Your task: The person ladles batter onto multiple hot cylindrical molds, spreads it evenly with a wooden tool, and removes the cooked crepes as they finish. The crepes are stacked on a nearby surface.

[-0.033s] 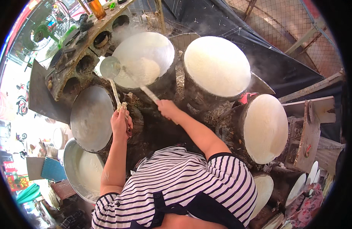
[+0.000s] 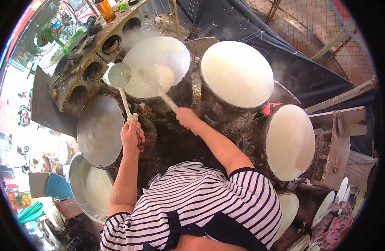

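Observation:
My left hand (image 2: pixel 131 134) is closed on the pale, batter-crusted handle of a ladle, whose round metal bowl (image 2: pixel 119 76) is raised at the left edge of the steaming back-left griddle (image 2: pixel 147 56). My right hand (image 2: pixel 187 118) grips a pale stick (image 2: pixel 169 101); its far end is blurred over that griddle, where white batter lies spread unevenly. To the right, a second griddle (image 2: pixel 237 71) and a third (image 2: pixel 289 140) each carry a round white layer. Just left of my left hand is a grey, uncoated round griddle (image 2: pixel 96 131).
A large metal pot of batter (image 2: pixel 94 190) stands at lower left. A crusted ledge with round holes (image 2: pixel 73 79) runs along the upper left, a green fan (image 2: pixel 44 39) behind it. Boards (image 2: pixel 334 150) and round white discs (image 2: pixel 324 207) are at the right. Dark sheeting (image 2: pixel 292 62) hangs at the back.
My right hand and its stick have shifted slightly to the right, and the stick's far end has moved over the back-left griddle. My left hand and the ladle are nearly unmoved.

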The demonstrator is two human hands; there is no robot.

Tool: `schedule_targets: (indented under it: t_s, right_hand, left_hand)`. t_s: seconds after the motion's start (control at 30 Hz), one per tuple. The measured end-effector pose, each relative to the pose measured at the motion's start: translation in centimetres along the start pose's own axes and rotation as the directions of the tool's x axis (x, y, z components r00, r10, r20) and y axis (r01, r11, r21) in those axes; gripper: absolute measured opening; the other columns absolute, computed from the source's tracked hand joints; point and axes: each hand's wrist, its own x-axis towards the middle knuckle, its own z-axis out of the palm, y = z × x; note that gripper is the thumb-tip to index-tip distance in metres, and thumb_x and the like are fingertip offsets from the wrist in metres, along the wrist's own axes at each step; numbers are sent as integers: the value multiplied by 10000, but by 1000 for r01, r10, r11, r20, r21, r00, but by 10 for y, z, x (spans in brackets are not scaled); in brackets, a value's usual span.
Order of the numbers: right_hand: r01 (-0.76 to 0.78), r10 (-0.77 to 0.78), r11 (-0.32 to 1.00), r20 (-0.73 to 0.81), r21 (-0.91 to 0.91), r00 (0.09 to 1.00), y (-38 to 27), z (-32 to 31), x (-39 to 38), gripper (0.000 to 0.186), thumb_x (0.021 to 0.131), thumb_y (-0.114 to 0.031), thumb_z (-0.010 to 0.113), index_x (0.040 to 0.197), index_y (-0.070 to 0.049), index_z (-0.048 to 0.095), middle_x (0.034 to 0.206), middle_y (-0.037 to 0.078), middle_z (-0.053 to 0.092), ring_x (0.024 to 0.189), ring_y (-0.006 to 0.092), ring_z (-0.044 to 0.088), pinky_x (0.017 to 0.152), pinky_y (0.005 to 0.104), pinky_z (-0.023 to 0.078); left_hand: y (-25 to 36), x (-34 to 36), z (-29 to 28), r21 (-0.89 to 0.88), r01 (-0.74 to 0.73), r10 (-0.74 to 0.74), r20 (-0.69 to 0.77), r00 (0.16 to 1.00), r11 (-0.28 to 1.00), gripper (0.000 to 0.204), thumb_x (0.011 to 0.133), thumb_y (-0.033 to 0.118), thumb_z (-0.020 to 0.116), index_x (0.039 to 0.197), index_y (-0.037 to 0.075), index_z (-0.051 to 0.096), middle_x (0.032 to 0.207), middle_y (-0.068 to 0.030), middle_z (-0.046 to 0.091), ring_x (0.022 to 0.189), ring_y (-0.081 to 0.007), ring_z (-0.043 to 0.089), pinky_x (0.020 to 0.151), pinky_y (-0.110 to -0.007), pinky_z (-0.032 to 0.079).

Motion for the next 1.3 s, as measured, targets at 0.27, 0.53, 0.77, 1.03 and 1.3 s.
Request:
schedule_targets:
  t_s: [0.27, 0.53, 0.77, 1.03, 1.3]
  right_hand:
    - [-236, 202, 933, 150, 271, 968, -10, -43, 3, 410, 928, -325, 346, 778, 20, 509, 539, 148, 515, 391, 253, 511, 383, 372, 443]
    - [98, -240, 887, -267, -452, 933, 41, -61, 65, 318, 913, -247, 404, 804, 16, 545, 645, 184, 576, 509, 315, 583, 480, 426, 475]
    - [236, -403, 834, -259, -498, 878, 48, -30, 37, 425, 939, -345, 377, 757, -6, 555, 574, 189, 567, 513, 343, 574, 505, 434, 478]
    - [41, -399, 685, -327, -727, 857, 15, -50, 23, 536, 849, -142, 469, 1371, -138, 345, 607, 132, 554, 483, 306, 567, 453, 415, 466]
    - [-156, -298, 611, -408, -776, 863, -4, -78, 104, 626, 802, -70, 460, 1397, -137, 277, 780, 184, 594, 580, 289, 612, 504, 408, 497]
  left_hand:
    - [2, 3, 18, -23, 0, -2, -56, 998, 1000, 215, 903, 236, 551, 776, 72, 492, 621, -6, 479, 384, -99, 440, 297, -248, 347]
    - [16, 13, 21, 39, 54, -53, -37, 998, 998, 232, 903, 247, 548, 767, 74, 473, 563, -1, 451, 368, -89, 422, 297, -239, 323]
    - [13, 43, -8, -40, 72, -71, 29, 997, 997, 208, 911, 232, 536, 792, 69, 482, 636, -8, 484, 379, -96, 436, 300, -246, 348]
    - [20, 58, -29, -12, 99, -98, 47, 994, 995, 195, 920, 215, 515, 803, 61, 492, 622, -12, 478, 380, -97, 438, 301, -242, 353]
    - [22, 73, -56, 21, 131, -132, 36, 991, 991, 198, 921, 207, 507, 805, 48, 487, 623, -19, 475, 375, -103, 434, 297, -247, 355]
